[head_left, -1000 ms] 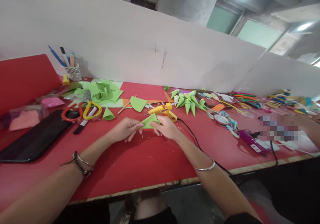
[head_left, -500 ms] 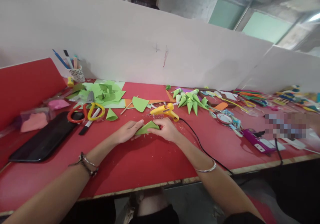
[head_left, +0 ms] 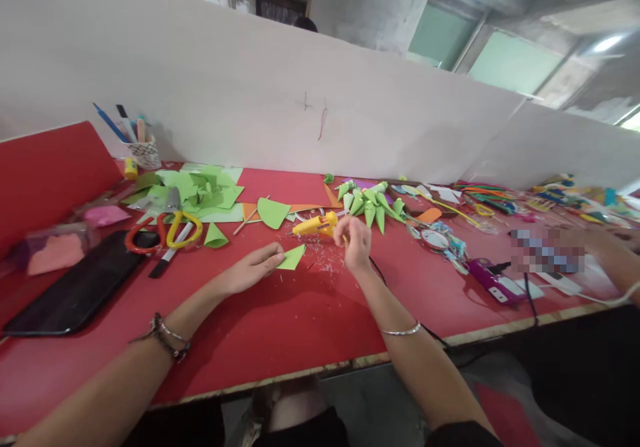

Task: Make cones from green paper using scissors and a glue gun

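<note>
My left hand [head_left: 253, 268] lies on the red table [head_left: 280, 320] and pinches a small green paper piece [head_left: 293, 257] at its fingertips. My right hand [head_left: 354, 242] is lifted off the paper, fingers curled together just in front of the yellow glue gun [head_left: 315, 225]; whether anything is in them I cannot make out. Small scraps lie on the table between the two hands. A green paper fan shape [head_left: 273, 212] and a small green cone [head_left: 215, 236] lie behind my left hand.
A cluster of green cones [head_left: 370, 202] lies behind the glue gun. Scissors [head_left: 165, 227], a marker and a black tablet [head_left: 75, 287] are at left, with a pen cup [head_left: 145, 152] by the white partition. Another person's arm [head_left: 610, 254] and craft clutter occupy the right.
My right hand has let go of the green paper and risen toward the glue gun. The paper now stays with my left hand alone, lying flatter on the table.
</note>
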The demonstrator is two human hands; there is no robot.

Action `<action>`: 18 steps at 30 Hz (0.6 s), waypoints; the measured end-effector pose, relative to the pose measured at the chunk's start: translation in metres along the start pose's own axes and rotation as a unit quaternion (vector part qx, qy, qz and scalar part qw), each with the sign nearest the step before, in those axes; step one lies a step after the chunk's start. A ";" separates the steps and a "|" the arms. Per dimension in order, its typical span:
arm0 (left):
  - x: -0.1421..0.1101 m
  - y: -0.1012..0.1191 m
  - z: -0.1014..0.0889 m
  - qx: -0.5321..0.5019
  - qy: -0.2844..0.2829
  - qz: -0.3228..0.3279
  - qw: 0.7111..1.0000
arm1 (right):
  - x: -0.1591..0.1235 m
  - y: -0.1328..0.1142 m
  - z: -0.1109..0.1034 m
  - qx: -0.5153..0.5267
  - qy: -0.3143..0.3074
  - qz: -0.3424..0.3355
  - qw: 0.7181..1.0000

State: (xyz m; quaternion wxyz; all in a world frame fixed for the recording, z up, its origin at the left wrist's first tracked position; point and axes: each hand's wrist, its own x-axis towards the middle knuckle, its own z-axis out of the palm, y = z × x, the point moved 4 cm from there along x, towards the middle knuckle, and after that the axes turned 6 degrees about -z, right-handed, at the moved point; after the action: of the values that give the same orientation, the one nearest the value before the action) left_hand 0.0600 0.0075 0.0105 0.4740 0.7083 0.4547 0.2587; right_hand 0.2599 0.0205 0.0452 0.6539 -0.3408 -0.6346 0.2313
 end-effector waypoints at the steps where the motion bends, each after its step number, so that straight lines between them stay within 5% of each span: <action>1: 0.000 0.001 0.000 -0.002 -0.004 0.004 1.000 | 0.002 0.004 -0.008 -0.013 0.063 0.003 0.998; 4: 0.001 0.001 -0.004 -0.008 0.016 0.010 1.000 | 0.008 0.023 -0.031 -0.068 0.182 0.048 0.980; 6: 0.002 -0.001 -0.007 -0.016 0.045 -0.001 0.999 | 0.012 0.038 -0.041 -0.093 0.178 0.090 0.975; 11: 0.005 -0.012 -0.009 -0.090 0.068 -0.016 0.994 | 0.015 0.061 -0.040 -0.117 -0.009 0.145 0.982; 14: 0.007 -0.015 -0.006 -0.123 0.028 -0.004 0.992 | 0.009 0.060 -0.029 -0.140 -0.138 0.158 0.968; 18: 0.006 -0.011 -0.004 -0.105 -0.016 0.018 0.994 | 0.005 0.055 -0.023 -0.192 -0.225 0.166 0.941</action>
State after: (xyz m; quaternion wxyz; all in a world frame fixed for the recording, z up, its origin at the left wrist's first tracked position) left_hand 0.0554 0.0158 0.0021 0.5481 0.6668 0.4045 0.3023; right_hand 0.2900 0.0572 0.0084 0.3684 -0.4995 -0.7320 0.2811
